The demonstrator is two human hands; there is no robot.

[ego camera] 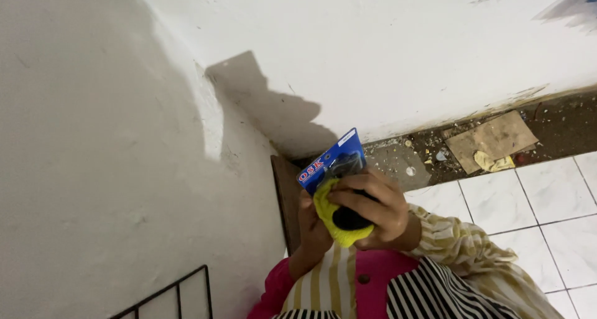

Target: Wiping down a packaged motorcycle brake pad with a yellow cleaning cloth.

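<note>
Both hands are raised close to the chest, meeting around one small bundle in front of the wall corner.

Right hand (pixel 373 204): fingers curled over the top and front of a blue card pack (pixel 333 160) and a yellow cloth (pixel 333 216). Grip clenched on the bundle, knuckles forward, thumb side toward the pack. A dark rounded item (pixel 351 219) sits under the fingers against the cloth; what it is cannot be told.

Left hand (pixel 311 229): mostly hidden behind the cloth; it cups the bundle from below and behind, so it looks to be grasping the pack's lower end, though the fingers are not visible.

The pack tilts up and left, its upper corner free of both hands. Held this way its printed face is turned to the camera, and the cloth is pinned against it rather than hanging loose.

Materials: the pack is stiff glossy card with a dark clear blister. The cloth is knitted or fuzzy, soft, bunched in folds. Sleeves are striped beige and white fabric; a pink garment shows below, with black-and-white stripes.

Surroundings: rough white plastered wall (pixel 385 51), chipped at the base. White glazed floor tiles (pixel 559 232) with dark grout. Along the wall foot, a dirty strip with a torn piece of cardboard (pixel 491 138) and debris. A black wire grid (pixel 174 294) at lower left. A dark wooden edge (pixel 286 194) stands in the corner.
</note>
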